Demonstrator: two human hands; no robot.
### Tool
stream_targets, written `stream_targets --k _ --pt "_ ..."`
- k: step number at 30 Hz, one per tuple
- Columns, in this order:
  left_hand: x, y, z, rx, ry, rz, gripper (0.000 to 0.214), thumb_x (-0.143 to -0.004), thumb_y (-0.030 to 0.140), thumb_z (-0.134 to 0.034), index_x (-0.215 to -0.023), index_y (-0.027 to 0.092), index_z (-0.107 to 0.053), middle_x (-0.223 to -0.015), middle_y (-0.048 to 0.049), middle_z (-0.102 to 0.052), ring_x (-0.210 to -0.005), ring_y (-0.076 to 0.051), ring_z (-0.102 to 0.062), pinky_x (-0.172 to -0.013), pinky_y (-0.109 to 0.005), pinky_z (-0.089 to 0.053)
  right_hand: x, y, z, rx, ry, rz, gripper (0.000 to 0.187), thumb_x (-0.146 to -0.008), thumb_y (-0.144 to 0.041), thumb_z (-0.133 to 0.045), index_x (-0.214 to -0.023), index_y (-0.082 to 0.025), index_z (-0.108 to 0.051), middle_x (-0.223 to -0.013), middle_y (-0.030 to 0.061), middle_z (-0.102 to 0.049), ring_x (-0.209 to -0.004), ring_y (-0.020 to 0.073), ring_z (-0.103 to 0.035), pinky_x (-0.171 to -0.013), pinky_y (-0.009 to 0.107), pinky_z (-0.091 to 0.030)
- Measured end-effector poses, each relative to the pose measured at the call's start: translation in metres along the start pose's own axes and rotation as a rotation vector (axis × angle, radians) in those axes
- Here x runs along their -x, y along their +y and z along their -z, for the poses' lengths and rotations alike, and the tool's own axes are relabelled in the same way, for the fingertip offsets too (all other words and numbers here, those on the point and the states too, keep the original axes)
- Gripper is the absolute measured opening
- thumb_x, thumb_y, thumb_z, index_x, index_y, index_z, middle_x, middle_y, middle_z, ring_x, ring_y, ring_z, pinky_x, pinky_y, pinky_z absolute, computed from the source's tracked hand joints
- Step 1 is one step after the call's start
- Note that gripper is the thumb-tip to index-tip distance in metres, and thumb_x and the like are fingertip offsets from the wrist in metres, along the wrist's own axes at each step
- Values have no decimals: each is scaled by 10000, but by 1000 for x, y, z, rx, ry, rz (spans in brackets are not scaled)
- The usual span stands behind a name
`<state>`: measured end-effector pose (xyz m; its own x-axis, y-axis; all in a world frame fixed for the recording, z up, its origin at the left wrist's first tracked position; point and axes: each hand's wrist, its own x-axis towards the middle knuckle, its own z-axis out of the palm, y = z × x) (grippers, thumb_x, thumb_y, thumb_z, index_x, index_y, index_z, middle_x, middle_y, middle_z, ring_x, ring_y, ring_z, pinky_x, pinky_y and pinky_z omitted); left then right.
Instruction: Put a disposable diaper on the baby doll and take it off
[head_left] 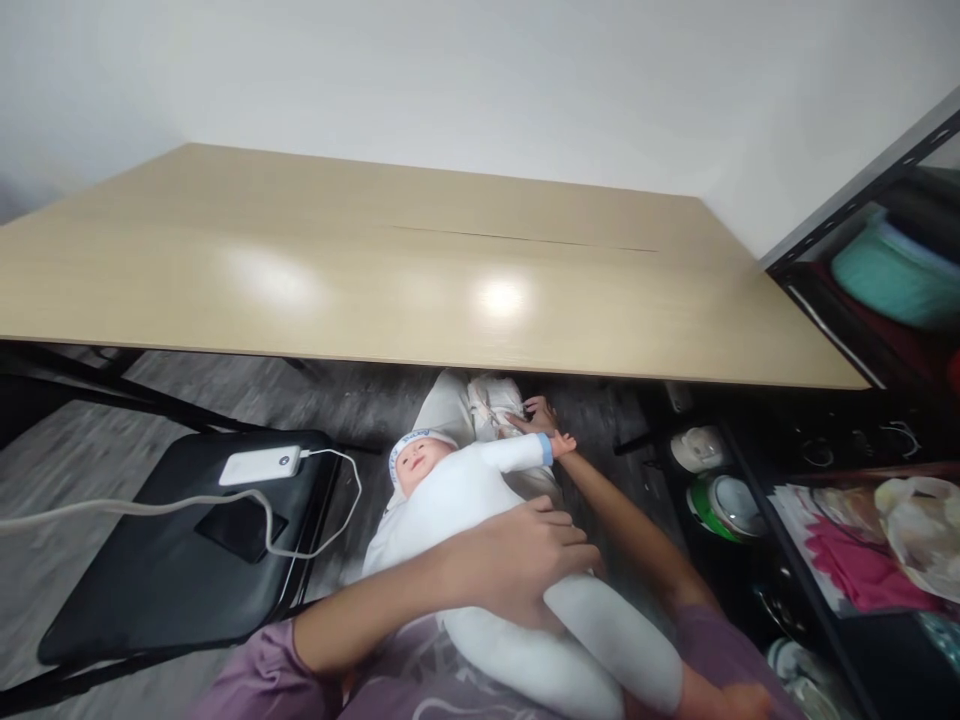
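A baby doll (pixel 469 485) in a white suit with blue cuffs and a white cap with blue lettering lies face up across my lap. Its head points left, and its bare feet are at the lower right. My left hand (pixel 529 555) is wrapped over the doll's waist and upper leg, its fingers curled. Beyond the doll's outstretched arm, my right hand (pixel 536 413) reaches to a pale, crinkled bundle (pixel 491 400) by my knees. Its fingers are bent against the bundle, whose kind I cannot make out. The table edge is just above this hand.
A light wooden table (pixel 420 280) spans the front, against a white wall. To the left, a black folding chair (pixel 150 570) bears a white power bank (pixel 259 466) with a cable and a dark phone (pixel 240 528). Loaded black shelves (pixel 757 470) stand at the right.
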<state>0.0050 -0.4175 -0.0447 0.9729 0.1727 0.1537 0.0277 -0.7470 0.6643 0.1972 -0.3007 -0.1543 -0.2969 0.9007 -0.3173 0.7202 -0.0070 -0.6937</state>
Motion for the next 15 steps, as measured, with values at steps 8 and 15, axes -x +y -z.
stream_targets --k 8,15 --pt "-3 3 11 -108 -182 45 534 -1012 528 -705 -1462 247 -649 -1307 -67 -775 -1182 -276 -692 -1126 -406 -470 -39 32 -33 78 114 -44 669 -909 -505 -775 -1530 -263 -717 -1709 138 -593 -1631 317 -490 -1342 434 -379" --pt "0 4 9 -140 -162 33 526 -1009 514 -715 -1448 237 -631 -1302 -72 -786 -1167 -276 -684 -1112 -402 -466 -32 48 -51 157 76 23 711 -927 -352 -764 -1625 -265 -656 -1767 147 -529 -1674 287 -448 -1337 406 -380"
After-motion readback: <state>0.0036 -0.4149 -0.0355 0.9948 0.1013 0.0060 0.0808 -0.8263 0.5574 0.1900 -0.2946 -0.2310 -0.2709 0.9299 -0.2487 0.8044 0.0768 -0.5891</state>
